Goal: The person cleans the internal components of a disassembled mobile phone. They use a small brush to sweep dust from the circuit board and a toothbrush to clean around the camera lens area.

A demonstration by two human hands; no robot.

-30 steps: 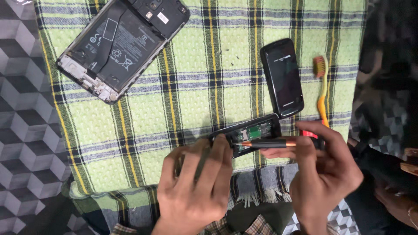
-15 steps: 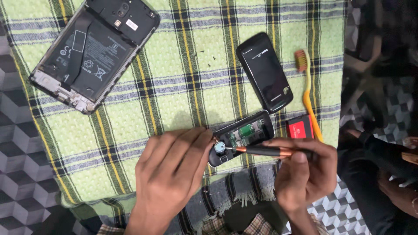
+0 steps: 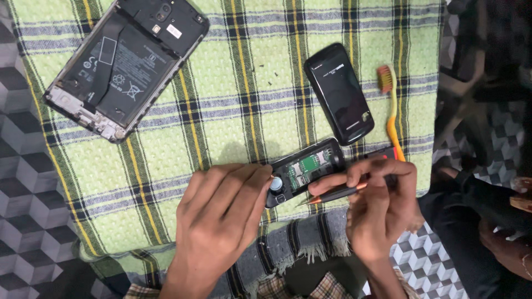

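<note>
Both hands (image 3: 221, 221) seemingly unmoved; screwdriver (image 3: 332, 195) lowered.

Open stretch of green checked cloth (image 3: 221, 111) through the middle, bare but for a few tiny dark specks (image 3: 271, 75). Blocked at upper left by the large opened smartphone (image 3: 124, 63), at upper right by the black back cover (image 3: 338, 99) and the orange toothbrush (image 3: 390, 111) just beside it. Lower edge taken up by left hand (image 3: 221, 216), small opened phone (image 3: 305, 171) and right hand (image 3: 379, 205) with screwdriver (image 3: 332, 195).
</note>
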